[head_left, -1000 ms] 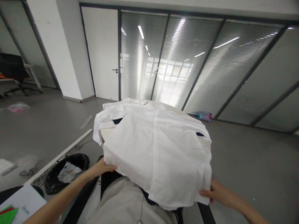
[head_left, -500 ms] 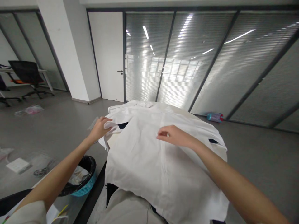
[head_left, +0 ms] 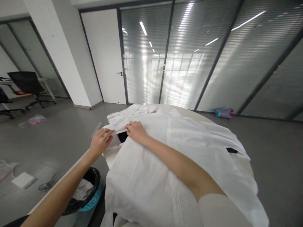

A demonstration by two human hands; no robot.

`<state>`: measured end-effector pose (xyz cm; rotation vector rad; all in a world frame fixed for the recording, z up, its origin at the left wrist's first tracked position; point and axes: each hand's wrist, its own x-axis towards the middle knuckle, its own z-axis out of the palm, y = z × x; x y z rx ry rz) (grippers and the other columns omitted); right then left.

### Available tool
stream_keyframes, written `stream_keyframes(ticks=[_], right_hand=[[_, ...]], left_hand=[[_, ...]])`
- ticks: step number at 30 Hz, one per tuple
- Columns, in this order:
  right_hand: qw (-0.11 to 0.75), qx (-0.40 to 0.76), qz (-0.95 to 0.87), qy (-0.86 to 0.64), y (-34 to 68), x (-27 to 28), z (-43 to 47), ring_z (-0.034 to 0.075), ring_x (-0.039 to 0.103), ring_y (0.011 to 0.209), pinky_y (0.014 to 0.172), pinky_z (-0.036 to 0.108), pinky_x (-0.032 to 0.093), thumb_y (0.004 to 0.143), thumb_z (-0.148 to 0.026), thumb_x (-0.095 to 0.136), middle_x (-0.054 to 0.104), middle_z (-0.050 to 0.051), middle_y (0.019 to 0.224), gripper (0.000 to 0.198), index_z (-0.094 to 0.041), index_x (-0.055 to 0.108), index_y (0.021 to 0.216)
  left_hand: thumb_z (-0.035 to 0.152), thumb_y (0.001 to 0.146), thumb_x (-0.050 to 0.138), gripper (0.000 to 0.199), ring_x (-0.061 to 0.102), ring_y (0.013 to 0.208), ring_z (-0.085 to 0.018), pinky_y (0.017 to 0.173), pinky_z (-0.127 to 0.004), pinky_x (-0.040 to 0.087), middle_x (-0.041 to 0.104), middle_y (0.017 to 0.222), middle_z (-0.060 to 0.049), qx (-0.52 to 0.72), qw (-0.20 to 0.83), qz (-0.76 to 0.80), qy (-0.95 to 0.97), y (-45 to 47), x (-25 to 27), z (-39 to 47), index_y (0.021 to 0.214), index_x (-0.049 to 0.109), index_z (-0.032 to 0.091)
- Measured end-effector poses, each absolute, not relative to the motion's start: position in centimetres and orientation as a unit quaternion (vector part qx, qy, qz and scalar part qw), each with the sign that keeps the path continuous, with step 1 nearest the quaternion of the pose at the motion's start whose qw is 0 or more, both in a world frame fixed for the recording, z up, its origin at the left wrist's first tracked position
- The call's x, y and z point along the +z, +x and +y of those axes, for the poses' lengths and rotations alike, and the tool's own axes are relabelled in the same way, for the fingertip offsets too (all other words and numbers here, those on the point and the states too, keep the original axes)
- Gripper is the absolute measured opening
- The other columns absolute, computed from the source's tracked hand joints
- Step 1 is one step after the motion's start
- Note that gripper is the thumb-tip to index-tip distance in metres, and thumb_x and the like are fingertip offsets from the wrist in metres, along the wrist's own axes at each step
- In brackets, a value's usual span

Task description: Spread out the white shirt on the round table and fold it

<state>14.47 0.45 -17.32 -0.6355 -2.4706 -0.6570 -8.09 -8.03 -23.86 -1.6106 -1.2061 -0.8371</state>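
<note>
Both my hands meet on the white shirt point(head_left: 165, 151): left hand point(head_left: 100, 142) pinches its sleeve edge, right hand point(head_left: 136, 130) presses flat, open.

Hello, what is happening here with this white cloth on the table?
A person is laying out a white shirt flat over a round white table. Both hands are at the shirt's left shoulder area: the left hand pinches the sleeve edge, and the right hand presses the fabric beside it. A black bin stands on the floor to the left.
</note>
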Motion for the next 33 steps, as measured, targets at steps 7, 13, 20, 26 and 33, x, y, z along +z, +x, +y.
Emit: stream_keyframes(ticks=[7, 13, 20, 26, 33], right_hand=[[0.332, -0.278, -0.886, -0.167, 13.8, -18.1, 0.8, 0.026, 0.055, 0.101, 0.093, 0.041, 0.034, 0.094, -0.018, 0.050, 0.068, 0.011, 0.100, 0.019, -0.015, 0.068, 0.097], [0.286, -0.112, -0.950, -0.056, 14.7, -17.5, 1.4, 0.016, 0.060, 0.089, 0.087, 0.028, 0.043, 0.089, -0.011, 0.059, 0.070, 0.006, 0.093, 0.014, -0.015, 0.071, 0.094], [0.381, -0.121, -0.890, -0.218, 21.8, -16.7, 5.0, 0.023, 0.053, 0.124, 0.108, 0.039, 0.038, 0.100, -0.040, 0.052, 0.062, 0.011, 0.133, 0.042, -0.017, 0.060, 0.135], [0.240, -0.193, -0.839, -0.450, 30.4, -17.3, 8.5, 0.033, 0.038, 0.142, 0.115, 0.051, 0.029, 0.103, -0.055, 0.030, 0.043, 0.014, 0.154, 0.059, -0.023, 0.044, 0.151], [0.227, -0.221, -0.835, -0.451, 32.2, -19.7, 9.4, 0.032, 0.035, 0.144, 0.116, 0.048, 0.028, 0.104, -0.054, 0.027, 0.039, 0.013, 0.157, 0.062, -0.021, 0.037, 0.155]], left_hand=[[0.021, 0.088, 0.051, 0.025, 0.061, 0.086, -0.024, 0.075, -0.033, 0.051, 0.064, 0.098, -0.011, -0.419, 0.422, -0.544, -0.591, -12.1, -27.9, -8.7, 0.105, 0.069, 0.018], [0.025, 0.087, 0.055, 0.018, 0.061, 0.083, -0.021, 0.078, -0.032, 0.051, 0.059, 0.093, -0.008, -0.530, 0.404, -0.517, -0.537, -13.5, -30.3, -9.4, 0.095, 0.069, 0.018], [0.030, 0.076, 0.055, 0.013, 0.050, 0.061, -0.016, 0.065, -0.029, 0.047, 0.048, 0.071, 0.001, -0.568, 0.271, -0.587, -0.510, -14.6, -35.6, -7.5, 0.080, 0.061, 0.019], [0.038, 0.074, 0.057, 0.019, 0.055, 0.068, -0.019, 0.070, -0.031, 0.050, 0.056, 0.072, -0.001, -0.611, 0.160, -0.622, -0.464, -14.0, -35.1, -8.0, 0.079, 0.060, 0.020], [0.051, 0.080, 0.059, 0.038, 0.064, 0.093, -0.023, 0.085, -0.036, 0.054, 0.066, 0.104, -0.008, -0.598, 0.121, -0.532, -0.587, -9.0, -23.9, -7.6, 0.098, 0.069, 0.019]])
